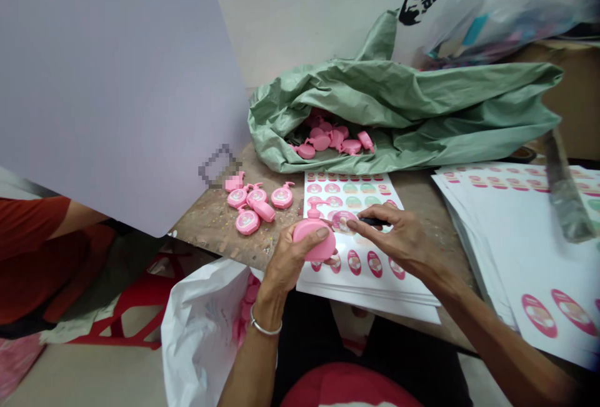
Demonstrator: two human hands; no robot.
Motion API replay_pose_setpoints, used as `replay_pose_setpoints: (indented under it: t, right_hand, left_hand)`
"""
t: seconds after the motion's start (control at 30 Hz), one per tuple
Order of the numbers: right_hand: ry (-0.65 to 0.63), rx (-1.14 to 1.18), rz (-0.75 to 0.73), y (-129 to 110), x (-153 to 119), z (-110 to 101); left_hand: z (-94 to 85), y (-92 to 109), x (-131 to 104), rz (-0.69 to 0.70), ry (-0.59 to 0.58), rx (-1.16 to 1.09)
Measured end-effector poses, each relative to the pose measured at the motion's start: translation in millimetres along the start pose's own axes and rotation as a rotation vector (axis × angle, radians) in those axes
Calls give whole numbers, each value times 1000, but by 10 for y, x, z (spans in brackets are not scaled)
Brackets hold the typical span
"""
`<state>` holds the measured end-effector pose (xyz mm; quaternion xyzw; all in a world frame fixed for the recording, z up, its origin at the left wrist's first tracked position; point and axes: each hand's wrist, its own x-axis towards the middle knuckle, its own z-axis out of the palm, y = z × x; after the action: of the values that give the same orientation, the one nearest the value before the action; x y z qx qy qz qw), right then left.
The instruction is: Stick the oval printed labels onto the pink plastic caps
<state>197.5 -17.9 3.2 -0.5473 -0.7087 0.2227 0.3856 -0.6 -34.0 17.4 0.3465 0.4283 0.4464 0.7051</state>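
My left hand (287, 260) is closed around a small pink plastic pump bottle (315, 241), its nozzle pointing up and its thumb-side face plain. Just to the right, my right hand (398, 229) pinches the edge of a round pink sticker (341, 221) and also grips a slim black tool (374, 221), whose kind I cannot make out. Under both hands lies a stack of sticker sheets (370, 294) printed with pink and green labels. Several pink pump bottles with labels (247, 222) lie on the table to the left.
A green sack (422, 100) with unlabelled pink bottles (321, 140) in its mouth lies behind the sheets. More sheets (492, 251) are stacked at right. A white bag (197, 326) with pink pieces hangs below the table edge. A grey panel (117, 82) stands left, another person's arm (79, 216) beyond.
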Motion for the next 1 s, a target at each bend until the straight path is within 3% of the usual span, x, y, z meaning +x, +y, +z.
replay_pose_setpoints:
  t: [0.23, 0.4, 0.47, 0.73, 1.0]
  right_hand:
    - [-7, 28, 46, 42, -54, -48]
    - [141, 36, 71, 40, -63, -179]
    - [158, 60, 69, -31, -75, -174]
    - [46, 138, -70, -267, -131, 143]
    - [-9, 99, -100, -244, -117, 132]
  left_hand:
    - [-6, -38, -9, 20, -7, 35]
    - [-123, -83, 54, 98, 175, 107]
    - [-125, -128, 87, 81, 168, 27]
    - [63, -265, 145, -152, 133, -279]
    - [45, -275, 151, -152, 95, -280]
